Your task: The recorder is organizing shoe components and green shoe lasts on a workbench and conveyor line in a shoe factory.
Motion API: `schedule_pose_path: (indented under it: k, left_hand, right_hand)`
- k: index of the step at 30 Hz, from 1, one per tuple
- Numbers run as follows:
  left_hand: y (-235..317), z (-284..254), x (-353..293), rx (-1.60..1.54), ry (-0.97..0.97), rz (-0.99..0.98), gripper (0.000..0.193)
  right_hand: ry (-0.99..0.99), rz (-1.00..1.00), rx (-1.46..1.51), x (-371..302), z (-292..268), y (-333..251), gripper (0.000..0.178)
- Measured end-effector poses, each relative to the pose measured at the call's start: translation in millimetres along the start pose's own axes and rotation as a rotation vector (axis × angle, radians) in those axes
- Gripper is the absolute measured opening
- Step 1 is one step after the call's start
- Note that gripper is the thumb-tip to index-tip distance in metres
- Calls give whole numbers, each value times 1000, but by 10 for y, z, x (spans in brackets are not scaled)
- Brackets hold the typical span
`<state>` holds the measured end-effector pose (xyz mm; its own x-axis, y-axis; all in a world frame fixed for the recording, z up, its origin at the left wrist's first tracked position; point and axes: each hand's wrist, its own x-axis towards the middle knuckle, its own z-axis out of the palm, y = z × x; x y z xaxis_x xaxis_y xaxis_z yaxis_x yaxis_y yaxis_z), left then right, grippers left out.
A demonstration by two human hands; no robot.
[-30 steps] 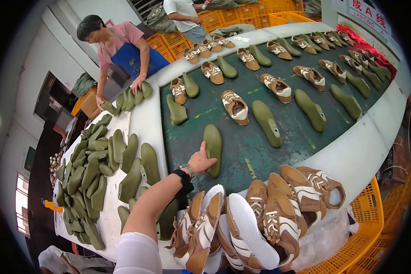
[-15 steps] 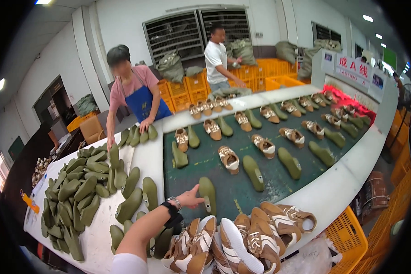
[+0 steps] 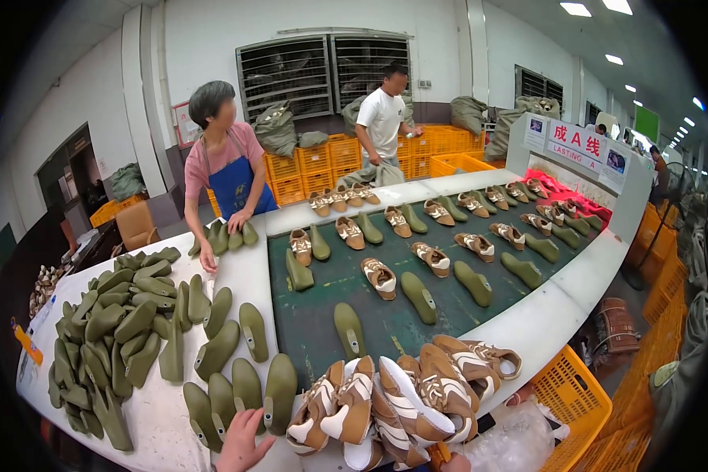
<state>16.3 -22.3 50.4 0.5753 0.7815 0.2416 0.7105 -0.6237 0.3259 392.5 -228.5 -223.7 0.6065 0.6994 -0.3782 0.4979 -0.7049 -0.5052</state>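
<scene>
At the lower edge, my left hand (image 3: 242,445) is open with its fingers apart, at the near end of several green shoe lasts (image 3: 247,384). Whether its fingertips touch a last is hard to make out. Only a small part of my right hand (image 3: 453,463) shows at the bottom edge, below a heap of brown and white sneakers (image 3: 407,397); its fingers are mostly hidden. On the green conveyor belt (image 3: 307,346) a single green last (image 3: 348,329) lies nearest me. Beyond it, sneakers and lasts lie in rows.
A large pile of lasts (image 3: 118,330) covers the white table (image 3: 189,421) at left. Across it stands a co-worker in a blue apron (image 3: 240,189), hands near lasts. Another person (image 3: 381,118) stands behind the belt. A yellow crate (image 3: 570,393) is at lower right.
My left hand has drawn back from the last on the belt toward the lasts at the near table edge. Part of my right hand has come into view. The co-worker's head has turned.
</scene>
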Motion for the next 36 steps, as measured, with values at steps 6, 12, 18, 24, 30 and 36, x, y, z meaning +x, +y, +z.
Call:
schedule_pose_path:
  k: [6,12,18,24,30,36]
  left_hand:
    - [-364,937,-517,79,47,-280,67]
    - [-441,1094,-531,125,33,-300,69]
    - [-377,1063,-469,68,34,-371,72]
    - [73,581,-170,-152,-213,-669,78]
    - [-214,845,-278,-61,131,-230,78]
    - [-352,960,-198,-69,55,-246,74]
  right_hand:
    - [31,-5,-1,110,177,219,40]
    - [41,0,29,215,347,419,39]
    - [0,35,-13,85,155,160,39]
    - [3,13,18,121,227,225,38]
    - [5,31,27,52,120,110,39]
    - [0,11,28,108,191,196,43]
